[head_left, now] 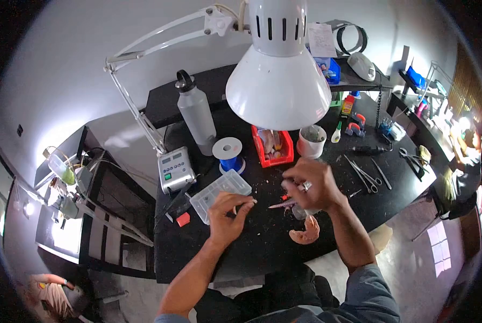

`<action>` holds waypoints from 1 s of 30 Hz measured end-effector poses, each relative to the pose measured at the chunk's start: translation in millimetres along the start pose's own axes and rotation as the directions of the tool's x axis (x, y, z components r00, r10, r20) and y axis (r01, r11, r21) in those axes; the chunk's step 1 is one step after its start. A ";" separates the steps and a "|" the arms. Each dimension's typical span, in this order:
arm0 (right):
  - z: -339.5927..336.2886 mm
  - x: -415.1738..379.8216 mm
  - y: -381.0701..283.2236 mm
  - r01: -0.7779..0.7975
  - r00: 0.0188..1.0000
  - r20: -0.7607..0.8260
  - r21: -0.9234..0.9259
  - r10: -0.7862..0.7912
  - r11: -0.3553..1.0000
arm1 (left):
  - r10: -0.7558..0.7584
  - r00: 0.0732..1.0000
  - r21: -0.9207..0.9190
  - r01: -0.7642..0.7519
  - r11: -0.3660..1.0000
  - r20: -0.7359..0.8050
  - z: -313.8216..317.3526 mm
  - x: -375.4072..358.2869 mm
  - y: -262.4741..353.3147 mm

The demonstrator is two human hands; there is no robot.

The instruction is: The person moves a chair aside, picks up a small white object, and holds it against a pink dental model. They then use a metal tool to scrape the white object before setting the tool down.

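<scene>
Small white piece [254, 201] at fingertip end of grip, left hand [226, 215].

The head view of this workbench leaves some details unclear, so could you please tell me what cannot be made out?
All in the head view:
- Small pale piece at the left hand's fingertips: too small to identify.
- Right hand: its own curled fingers hide what it holds, if anything.
- White paper sheet: writing too small.
- Area behind the white conical lampshade: hidden by it.
- Person at lower left: cut off by the bottom edge.
</scene>
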State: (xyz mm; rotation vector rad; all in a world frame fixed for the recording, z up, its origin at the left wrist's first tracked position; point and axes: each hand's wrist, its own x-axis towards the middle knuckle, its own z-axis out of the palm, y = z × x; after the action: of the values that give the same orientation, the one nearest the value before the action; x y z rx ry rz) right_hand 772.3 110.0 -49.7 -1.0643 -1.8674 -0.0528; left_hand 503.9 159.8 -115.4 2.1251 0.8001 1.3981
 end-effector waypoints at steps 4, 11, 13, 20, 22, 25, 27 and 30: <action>9.3 -1.5 -2.3 0.100 0.995 0.023 -0.005 -0.099 0.995 | 0.056 0.998 0.024 -0.057 0.998 0.042 4.7 -2.0 -1.4; 6.9 -3.7 5.3 -0.032 0.974 -0.224 -0.028 0.025 0.999 | 0.143 0.990 0.085 -0.143 0.986 0.013 -0.7 -2.3 3.3; 8.3 -4.0 5.4 -0.024 0.984 -0.177 -0.012 0.021 1.000 | 0.084 0.996 0.080 -0.084 0.993 0.005 -2.8 -4.5 4.1; 17.7 -0.6 -10.5 0.045 0.962 0.264 0.104 -0.072 0.994 | 0.123 0.992 0.022 -0.123 0.992 -0.032 -4.6 -9.1 0.3; 22.3 -3.2 -15.1 0.029 0.957 0.283 0.149 -0.071 0.988 | 0.048 0.999 -0.010 -0.048 0.999 0.006 -5.9 -11.5 7.3; 24.6 -1.8 -19.2 0.031 0.942 0.324 0.175 -0.087 0.984 | 0.051 0.999 -0.053 -0.050 0.997 0.018 -0.4 -11.0 1.4; 27.7 -3.9 -15.2 0.053 0.937 0.331 0.185 -0.114 0.981 | 0.044 0.999 -0.079 -0.042 0.996 0.026 1.8 -12.8 -1.5; 31.4 -7.3 -8.2 0.079 0.931 0.337 0.192 -0.141 0.978 | 0.000 0.998 -0.105 0.006 0.994 0.058 2.0 -12.2 1.9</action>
State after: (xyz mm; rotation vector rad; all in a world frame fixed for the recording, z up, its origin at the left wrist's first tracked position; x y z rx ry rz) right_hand 745.7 114.2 -69.2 -0.8864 -2.2045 0.2481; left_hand 502.4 149.8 -122.9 2.0730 0.6912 1.3411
